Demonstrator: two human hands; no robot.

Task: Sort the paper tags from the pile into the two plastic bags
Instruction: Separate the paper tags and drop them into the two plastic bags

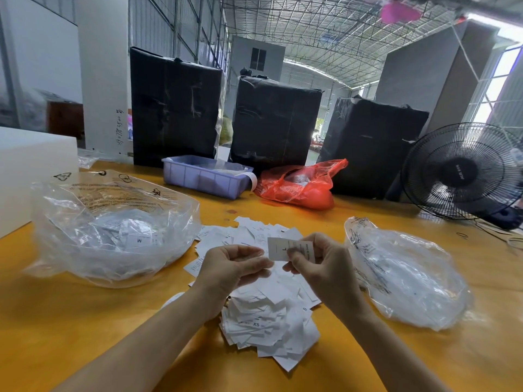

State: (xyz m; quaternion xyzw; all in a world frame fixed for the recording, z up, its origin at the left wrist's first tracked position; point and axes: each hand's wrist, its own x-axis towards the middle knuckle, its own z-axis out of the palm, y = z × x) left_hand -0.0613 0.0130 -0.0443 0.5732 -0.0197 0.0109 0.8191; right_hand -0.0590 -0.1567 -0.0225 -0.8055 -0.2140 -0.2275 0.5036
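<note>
1. Pile of paper tags [268, 321]: loose white slips heaped on the yellow table [70, 335], between the two forearms and spreading away beneath the hands. One slip reads "XS", another "S".
2. Left hand [226, 267]: raised above the pile, fingers curled, thumb and fingertips meeting at the left edge of the held tag; whether it grips that edge cannot be told.
3. Right hand [319, 264]: thumb and fingers pinch a single tag [283, 248] marked "L", held face-up above the pile.
4. Left plastic bag [113, 227]: clear, mouth open, lying left of the pile; holds tags, one marked "M".
5. Right plastic bag [407, 273]: clear, crumpled, lying right of the pile; contents unclear.
6. Farther back: purple bin [203, 176], red bag [302, 185], black fan [461, 171], three black wrapped bales [274, 120].
</note>
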